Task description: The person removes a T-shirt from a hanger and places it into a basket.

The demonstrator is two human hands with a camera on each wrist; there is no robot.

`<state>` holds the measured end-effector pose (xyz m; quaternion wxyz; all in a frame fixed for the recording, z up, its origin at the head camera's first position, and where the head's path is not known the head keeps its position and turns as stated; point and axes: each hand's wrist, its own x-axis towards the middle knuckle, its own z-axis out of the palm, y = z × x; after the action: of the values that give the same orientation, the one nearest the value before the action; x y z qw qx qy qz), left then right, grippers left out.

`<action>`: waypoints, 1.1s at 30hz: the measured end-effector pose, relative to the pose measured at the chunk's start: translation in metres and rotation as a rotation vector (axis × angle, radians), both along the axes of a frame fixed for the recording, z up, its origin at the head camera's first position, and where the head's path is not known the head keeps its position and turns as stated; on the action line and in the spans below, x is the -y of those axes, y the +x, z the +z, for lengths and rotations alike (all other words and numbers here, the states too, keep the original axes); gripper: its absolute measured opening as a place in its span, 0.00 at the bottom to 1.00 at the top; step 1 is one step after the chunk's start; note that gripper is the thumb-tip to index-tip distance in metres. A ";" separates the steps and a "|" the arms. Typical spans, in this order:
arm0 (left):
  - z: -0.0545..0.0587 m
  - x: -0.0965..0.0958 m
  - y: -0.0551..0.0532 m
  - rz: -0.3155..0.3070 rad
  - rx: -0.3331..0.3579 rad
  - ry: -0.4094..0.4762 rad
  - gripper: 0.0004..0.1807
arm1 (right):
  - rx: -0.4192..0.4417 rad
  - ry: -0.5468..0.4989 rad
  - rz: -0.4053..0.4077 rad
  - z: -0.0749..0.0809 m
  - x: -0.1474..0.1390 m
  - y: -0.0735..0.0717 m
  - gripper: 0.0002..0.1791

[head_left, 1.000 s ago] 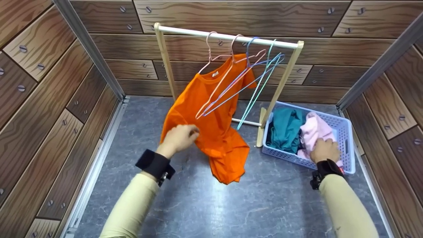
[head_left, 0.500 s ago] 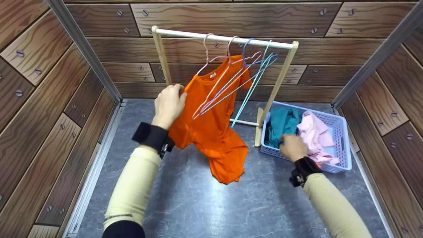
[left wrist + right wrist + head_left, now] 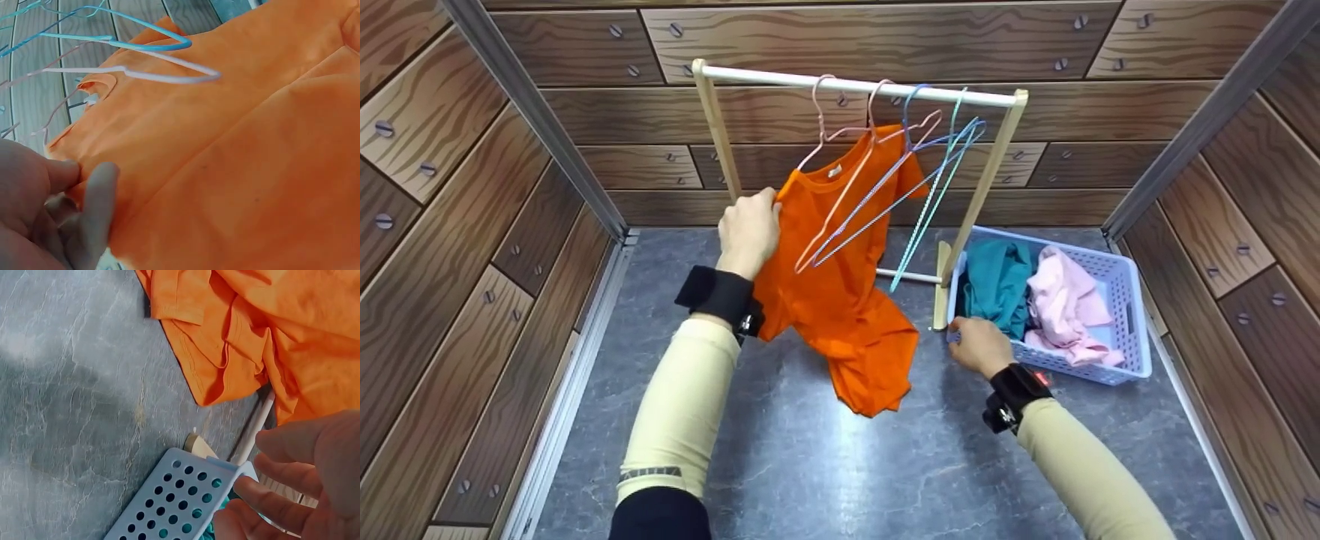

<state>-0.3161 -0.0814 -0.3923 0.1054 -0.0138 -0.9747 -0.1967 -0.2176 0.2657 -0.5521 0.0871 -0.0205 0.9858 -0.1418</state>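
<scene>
An orange T-shirt (image 3: 840,277) hangs from a pink hanger (image 3: 821,139) on the small rack, its lower part bunched and trailing toward the floor. My left hand (image 3: 750,232) pinches the shirt at its left shoulder and sleeve edge; the left wrist view shows thumb and fingers (image 3: 100,197) at the fabric. By the near left corner of the blue basket (image 3: 1080,371), my right hand (image 3: 981,345) is held with loosely bent, parted fingers and nothing between them. In the right wrist view its fingers (image 3: 275,500) overlap the basket's rim; contact is unclear.
The rack's white rail (image 3: 780,79) also carries another pink hanger (image 3: 840,217), a blue hanger (image 3: 911,139) and a green hanger (image 3: 926,217). Teal cloth (image 3: 997,285) and pink cloth (image 3: 1065,300) lie in the basket. Wood-patterned walls (image 3: 877,41) enclose the grey floor (image 3: 810,465).
My left hand has moved up to the shirt's shoulder and taken hold of it. My right hand has left the pink cloth and moved left to the basket's near corner.
</scene>
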 end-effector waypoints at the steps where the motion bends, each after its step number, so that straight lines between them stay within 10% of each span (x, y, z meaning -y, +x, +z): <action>1: 0.002 0.001 0.000 0.003 -0.015 0.003 0.11 | 0.005 -0.003 0.003 0.000 0.001 0.000 0.17; 15: 0.049 0.035 0.019 -0.025 -0.125 -0.027 0.10 | 0.009 -0.021 0.039 -0.004 0.003 0.005 0.19; 33: 0.024 0.146 0.062 -0.072 -0.027 -0.104 0.10 | 0.113 -0.031 0.086 -0.016 0.016 0.004 0.20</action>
<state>-0.2542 -0.2277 -0.3681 0.1105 -0.0571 -0.9809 -0.1493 -0.2135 0.2498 -0.5683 0.1482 -0.0563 0.9753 -0.1538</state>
